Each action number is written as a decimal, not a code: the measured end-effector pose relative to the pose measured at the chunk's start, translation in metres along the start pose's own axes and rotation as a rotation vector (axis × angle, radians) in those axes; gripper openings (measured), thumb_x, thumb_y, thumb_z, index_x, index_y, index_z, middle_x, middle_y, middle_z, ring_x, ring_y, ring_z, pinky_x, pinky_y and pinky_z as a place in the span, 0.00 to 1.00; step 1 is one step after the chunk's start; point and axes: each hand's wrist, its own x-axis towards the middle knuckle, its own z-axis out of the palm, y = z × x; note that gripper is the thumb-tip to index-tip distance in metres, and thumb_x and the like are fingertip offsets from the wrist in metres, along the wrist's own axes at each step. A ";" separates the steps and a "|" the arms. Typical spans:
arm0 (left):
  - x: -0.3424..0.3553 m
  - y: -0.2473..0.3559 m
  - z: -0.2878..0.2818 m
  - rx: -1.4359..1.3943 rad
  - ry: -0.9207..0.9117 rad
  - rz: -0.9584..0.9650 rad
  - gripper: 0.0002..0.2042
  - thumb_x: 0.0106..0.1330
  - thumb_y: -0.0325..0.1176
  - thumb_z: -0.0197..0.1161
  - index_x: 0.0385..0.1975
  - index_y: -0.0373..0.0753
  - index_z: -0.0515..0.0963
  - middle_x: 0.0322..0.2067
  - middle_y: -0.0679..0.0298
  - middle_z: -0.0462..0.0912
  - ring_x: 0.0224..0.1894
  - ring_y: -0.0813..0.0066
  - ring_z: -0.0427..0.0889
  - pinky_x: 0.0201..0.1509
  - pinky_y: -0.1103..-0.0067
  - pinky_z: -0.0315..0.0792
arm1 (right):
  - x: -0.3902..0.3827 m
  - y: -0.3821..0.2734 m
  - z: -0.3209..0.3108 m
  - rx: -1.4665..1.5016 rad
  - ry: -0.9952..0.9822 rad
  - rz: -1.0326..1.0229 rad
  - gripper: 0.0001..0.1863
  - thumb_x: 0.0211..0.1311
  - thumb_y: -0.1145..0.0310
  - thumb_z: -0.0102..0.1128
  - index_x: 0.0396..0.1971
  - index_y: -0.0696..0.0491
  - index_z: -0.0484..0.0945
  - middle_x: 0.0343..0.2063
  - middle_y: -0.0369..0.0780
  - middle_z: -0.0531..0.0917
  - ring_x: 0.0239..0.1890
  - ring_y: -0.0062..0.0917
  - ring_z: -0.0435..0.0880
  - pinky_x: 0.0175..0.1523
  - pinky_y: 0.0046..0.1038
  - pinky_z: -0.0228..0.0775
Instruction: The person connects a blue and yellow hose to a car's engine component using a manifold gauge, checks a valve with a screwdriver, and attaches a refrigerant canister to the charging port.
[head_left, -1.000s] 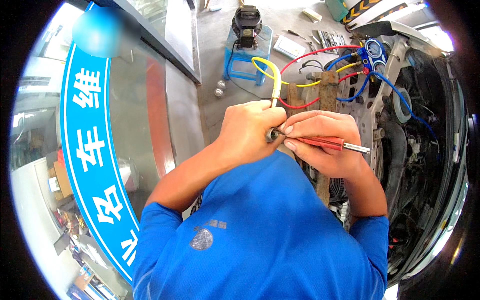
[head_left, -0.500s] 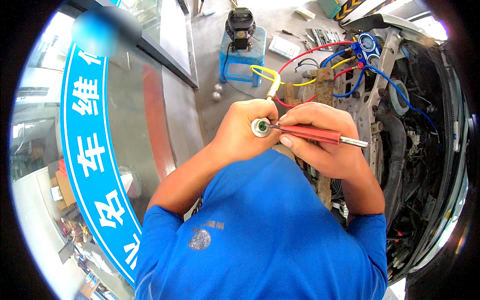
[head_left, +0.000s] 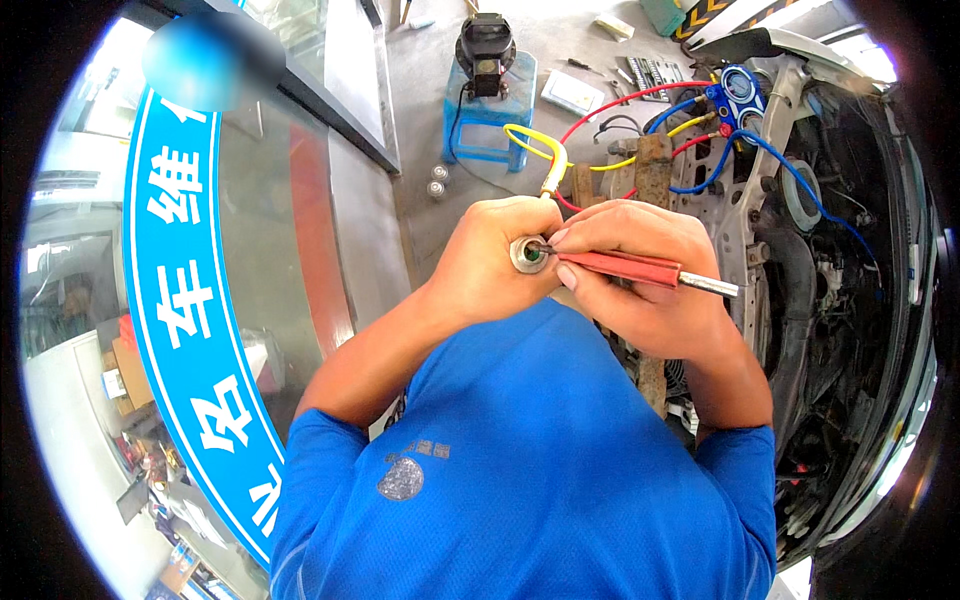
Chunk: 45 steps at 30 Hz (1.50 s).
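Observation:
My left hand (head_left: pixel 490 255) is closed around a round metal hose fitting (head_left: pixel 519 259), whose open end faces up and shows green inside. A yellow hose (head_left: pixel 558 160) rises from the far side of that fist and loops away. Pinched between the thumb and fingers of my right hand (head_left: pixel 665 325) is a slim tool with a red handle (head_left: pixel 628 267), probably a small screwdriver. A silvery rod sticks out of the handle's rear end. The dark tip reaches into the mouth of the fitting; its very end is hidden there. Both hands are close together in front of my chest.
To the right lies an open engine bay (head_left: pixel 845 300) with a blue gauge manifold (head_left: pixel 738 95) and coloured hoses. A black pump (head_left: pixel 486 50) stands on a blue stool (head_left: pixel 515 95). Two small cans (head_left: pixel 437 181), a white case (head_left: pixel 572 92) and a socket set (head_left: pixel 655 75) are on the floor.
The fitting's mouth has turned a little and shows more widely, with the tool tip still in it. Both hands have shifted very slightly to the right, keeping their grips.

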 end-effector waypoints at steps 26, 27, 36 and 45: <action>0.000 -0.003 -0.003 -0.102 -0.053 -0.028 0.09 0.52 0.29 0.68 0.21 0.35 0.73 0.18 0.60 0.73 0.21 0.74 0.71 0.26 0.75 0.65 | 0.003 0.000 -0.012 0.156 -0.073 0.156 0.07 0.52 0.76 0.67 0.32 0.57 0.83 0.29 0.40 0.85 0.31 0.21 0.84 0.37 0.21 0.74; 0.000 -0.003 -0.003 -0.091 -0.060 -0.006 0.09 0.53 0.30 0.68 0.21 0.35 0.73 0.18 0.60 0.73 0.21 0.74 0.71 0.27 0.75 0.66 | 0.004 -0.002 -0.011 0.154 -0.074 0.151 0.07 0.52 0.76 0.67 0.32 0.57 0.83 0.29 0.39 0.85 0.31 0.21 0.84 0.36 0.21 0.74; -0.004 -0.002 0.000 0.036 -0.020 0.010 0.09 0.52 0.33 0.69 0.24 0.37 0.75 0.22 0.55 0.76 0.27 0.57 0.77 0.31 0.69 0.69 | 0.004 -0.005 -0.003 0.010 -0.066 0.107 0.07 0.52 0.74 0.67 0.32 0.56 0.82 0.27 0.39 0.84 0.29 0.23 0.83 0.34 0.23 0.73; -0.006 0.001 -0.002 0.203 -0.023 -0.017 0.09 0.51 0.32 0.68 0.26 0.37 0.75 0.25 0.56 0.77 0.30 0.54 0.78 0.34 0.67 0.71 | -0.003 0.010 0.007 0.055 -0.053 0.119 0.08 0.51 0.74 0.68 0.33 0.56 0.83 0.28 0.40 0.85 0.30 0.24 0.83 0.36 0.24 0.73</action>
